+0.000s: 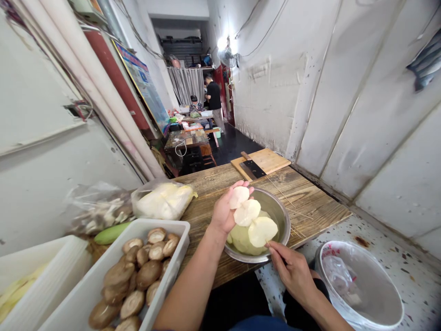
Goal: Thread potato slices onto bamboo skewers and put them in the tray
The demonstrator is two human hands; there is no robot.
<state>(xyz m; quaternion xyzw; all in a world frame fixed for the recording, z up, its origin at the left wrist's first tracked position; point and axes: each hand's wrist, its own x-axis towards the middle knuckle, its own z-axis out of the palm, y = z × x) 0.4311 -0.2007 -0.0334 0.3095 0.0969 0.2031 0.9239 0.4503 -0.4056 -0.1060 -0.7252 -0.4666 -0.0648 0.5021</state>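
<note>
The skewer is mostly hidden by the potato slices, which also cover part of the left hand. The bottom edge crops the mushroom tray — and the blue poster is too blurred to read.

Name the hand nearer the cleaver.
Left: the left hand is just short of the cleaver, at the far-left rim of the metal bowl; the right hand is farther from it, by the near-right rim.

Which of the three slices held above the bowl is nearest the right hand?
The lowest slice, at the stick in the right hand; middle slice and top slice lie nearer the left hand.
</note>
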